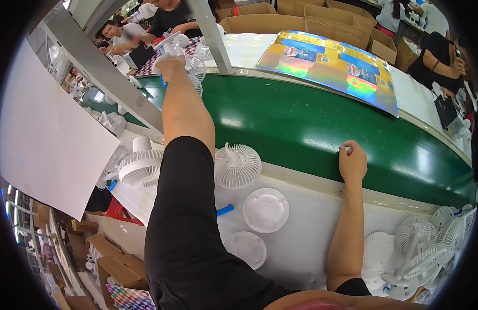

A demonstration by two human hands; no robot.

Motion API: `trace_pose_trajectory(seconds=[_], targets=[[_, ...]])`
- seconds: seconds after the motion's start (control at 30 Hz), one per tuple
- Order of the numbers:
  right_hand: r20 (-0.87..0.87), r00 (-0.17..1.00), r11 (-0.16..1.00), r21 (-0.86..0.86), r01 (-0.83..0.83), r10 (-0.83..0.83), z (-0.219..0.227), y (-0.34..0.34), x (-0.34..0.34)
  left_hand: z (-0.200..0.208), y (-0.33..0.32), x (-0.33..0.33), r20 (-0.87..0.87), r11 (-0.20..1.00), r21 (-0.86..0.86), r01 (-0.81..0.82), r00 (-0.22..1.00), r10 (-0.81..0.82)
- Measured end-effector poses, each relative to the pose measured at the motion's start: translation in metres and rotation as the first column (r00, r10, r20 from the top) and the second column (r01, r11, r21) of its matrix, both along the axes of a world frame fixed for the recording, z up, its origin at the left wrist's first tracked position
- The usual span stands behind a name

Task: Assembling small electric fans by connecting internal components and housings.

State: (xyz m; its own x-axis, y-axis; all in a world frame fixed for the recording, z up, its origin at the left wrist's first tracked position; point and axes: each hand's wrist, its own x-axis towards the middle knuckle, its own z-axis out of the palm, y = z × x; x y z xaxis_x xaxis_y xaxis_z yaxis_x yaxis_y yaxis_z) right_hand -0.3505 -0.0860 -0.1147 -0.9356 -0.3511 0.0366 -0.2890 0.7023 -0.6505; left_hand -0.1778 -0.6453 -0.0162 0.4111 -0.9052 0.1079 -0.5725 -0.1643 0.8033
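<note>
My left arm stretches far across the green belt, and my left hand point(172, 67) is closed on a white fan part point(159, 63) at the far left. Its fingertips are partly hidden. Beside that hand stand white fan cages point(196, 70), and a blue cylinder point(163, 81) shows just below it. Over the belt on the right, my right hand point(353, 161) has its fingers curled in a pinch; a small pale thing shows at the fingertips, too small to name. Between my arms lie a ribbed white fan housing point(239, 166), a round white cover point(266, 210) and another round cover point(246, 250).
The green conveyor belt point(301, 124) crosses the middle. Shiny printed card sheets point(332, 64) lie beyond it. White fans point(417, 243) are heaped at right; a grey metal post point(107, 72) and white board point(52, 129) stand left. A blue cylinder point(225, 210) lies near. Co-workers sit opposite.
</note>
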Motion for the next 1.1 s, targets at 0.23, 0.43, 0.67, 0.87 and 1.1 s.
trace_pose_trajectory(seconds=[0.23,0.43,0.67,0.87,1.1], targets=[[-0.005,1.0,0.999,0.041,0.008,-0.007,-0.001,0.0,0.0,0.014,0.009,0.007,0.117,0.975,0.106,0.196,0.971,-0.207],[0.012,1.0,0.999,0.035,0.014,-0.015,-0.001,0.003,-0.003,0.011,0.016,-0.017,0.174,0.991,0.135,-0.007,0.985,-0.016],[-0.011,1.0,0.999,0.034,0.004,-0.004,0.0,0.002,-0.004,0.013,0.022,-0.009,0.189,0.984,0.155,0.091,0.975,-0.12],[-0.009,1.0,1.0,0.003,0.003,-0.003,-0.003,0.003,-0.003,0.019,0.024,-0.01,0.148,0.966,0.199,0.168,0.969,-0.199],[-0.056,0.998,0.986,-0.162,-0.026,0.017,-0.01,0.001,-0.005,0.021,0.022,-0.01,0.252,0.94,0.296,0.17,0.935,-0.249]])
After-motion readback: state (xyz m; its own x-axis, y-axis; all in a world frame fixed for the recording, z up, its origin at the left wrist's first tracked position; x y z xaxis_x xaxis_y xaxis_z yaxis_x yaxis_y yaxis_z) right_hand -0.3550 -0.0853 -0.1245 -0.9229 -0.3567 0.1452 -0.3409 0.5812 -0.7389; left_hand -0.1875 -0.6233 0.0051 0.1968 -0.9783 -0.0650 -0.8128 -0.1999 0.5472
